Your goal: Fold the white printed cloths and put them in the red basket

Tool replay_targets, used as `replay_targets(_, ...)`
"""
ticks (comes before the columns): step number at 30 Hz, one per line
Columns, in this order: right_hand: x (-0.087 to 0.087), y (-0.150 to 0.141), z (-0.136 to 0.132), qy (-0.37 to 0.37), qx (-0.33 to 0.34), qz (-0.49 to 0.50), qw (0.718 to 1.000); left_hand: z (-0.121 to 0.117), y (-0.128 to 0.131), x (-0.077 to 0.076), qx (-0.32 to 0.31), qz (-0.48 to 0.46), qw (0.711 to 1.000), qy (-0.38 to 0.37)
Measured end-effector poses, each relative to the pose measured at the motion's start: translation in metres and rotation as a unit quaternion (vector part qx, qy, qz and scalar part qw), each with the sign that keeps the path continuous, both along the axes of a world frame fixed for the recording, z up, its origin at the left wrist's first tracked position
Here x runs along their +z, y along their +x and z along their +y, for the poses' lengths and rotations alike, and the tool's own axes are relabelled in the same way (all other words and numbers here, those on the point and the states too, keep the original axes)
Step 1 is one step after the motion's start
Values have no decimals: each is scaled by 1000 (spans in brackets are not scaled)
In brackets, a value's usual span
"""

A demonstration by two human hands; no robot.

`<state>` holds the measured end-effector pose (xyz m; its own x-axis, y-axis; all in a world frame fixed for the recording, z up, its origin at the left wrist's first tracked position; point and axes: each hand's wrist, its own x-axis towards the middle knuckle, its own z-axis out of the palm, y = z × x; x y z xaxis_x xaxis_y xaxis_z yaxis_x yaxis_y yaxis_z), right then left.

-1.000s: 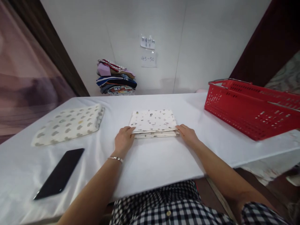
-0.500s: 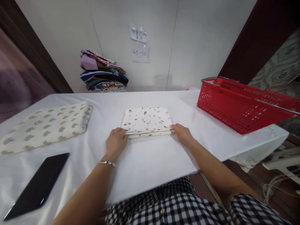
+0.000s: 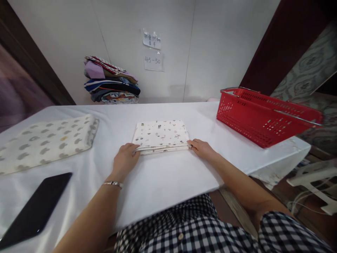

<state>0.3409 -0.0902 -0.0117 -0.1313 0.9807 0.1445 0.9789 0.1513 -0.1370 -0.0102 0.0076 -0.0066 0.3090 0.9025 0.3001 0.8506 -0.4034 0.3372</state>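
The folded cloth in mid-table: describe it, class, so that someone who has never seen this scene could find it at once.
On the white-covered table, look left of the red basket. There, the person's left grip and right grip hold the near corners of the folded cloth. Unlike the neighbouring cloth with big grey shapes, it bears small scattered motifs.

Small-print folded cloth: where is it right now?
In the head view, the folded cloth is mid-picture on the white-covered table, between the left hand and right hand at its near corners, with the red basket off to the right.
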Motion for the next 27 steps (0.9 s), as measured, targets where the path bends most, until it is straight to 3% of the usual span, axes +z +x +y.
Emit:
replay_targets(12, 10, 5, 11, -35, 17, -28, 999, -5, 5, 4, 34, 33, 999, 7)
replay_targets(17, 23, 12, 19, -70, 47, -39, 996, -4, 3, 4, 22, 28, 999, 5)
replay_targets(27, 37, 7, 25, -112, 43, -41, 992, -1, -2, 3, -6, 9, 1000, 4)
